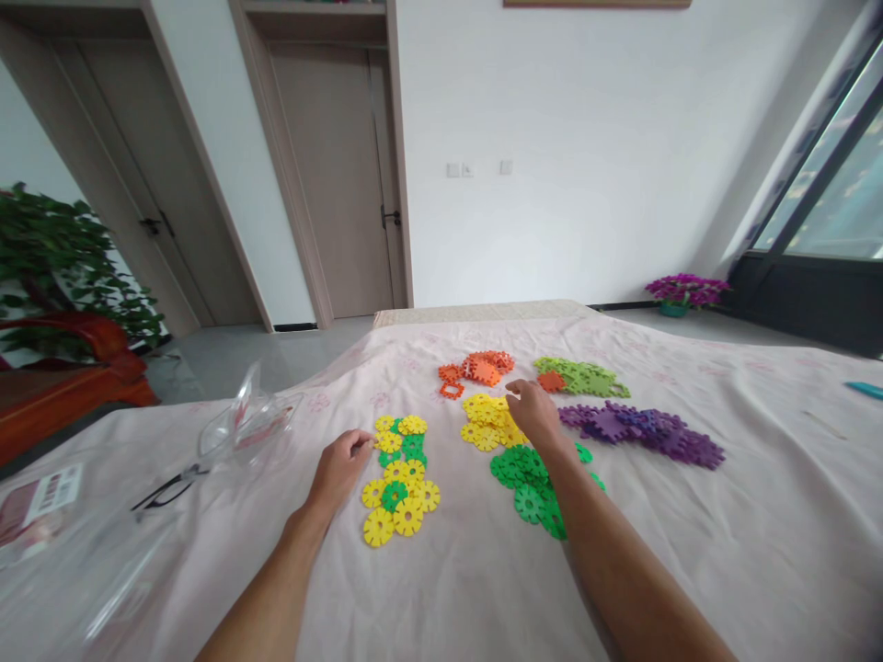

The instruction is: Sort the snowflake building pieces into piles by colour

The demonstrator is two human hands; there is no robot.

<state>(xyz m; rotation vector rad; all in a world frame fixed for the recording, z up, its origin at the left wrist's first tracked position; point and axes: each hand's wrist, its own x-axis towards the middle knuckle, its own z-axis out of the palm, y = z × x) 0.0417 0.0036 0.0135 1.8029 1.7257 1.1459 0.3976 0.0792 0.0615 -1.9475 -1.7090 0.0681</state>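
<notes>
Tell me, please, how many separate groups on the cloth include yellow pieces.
2: the yellow-and-green group beside the left hand, and the yellow pile beside the right hand. Individual pieces may be hidden.

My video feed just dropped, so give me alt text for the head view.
Left hand at the edge of a cluster of yellow and green notched discs, right hand beside a yellow pile, on a pale cloth. A green pile is partly hidden by the right forearm; orange, lime-green and purple piles lie farther off.

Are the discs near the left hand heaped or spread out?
Spread out: yellow discs and green discs lie low across the cloth, partly overlapping.
</notes>
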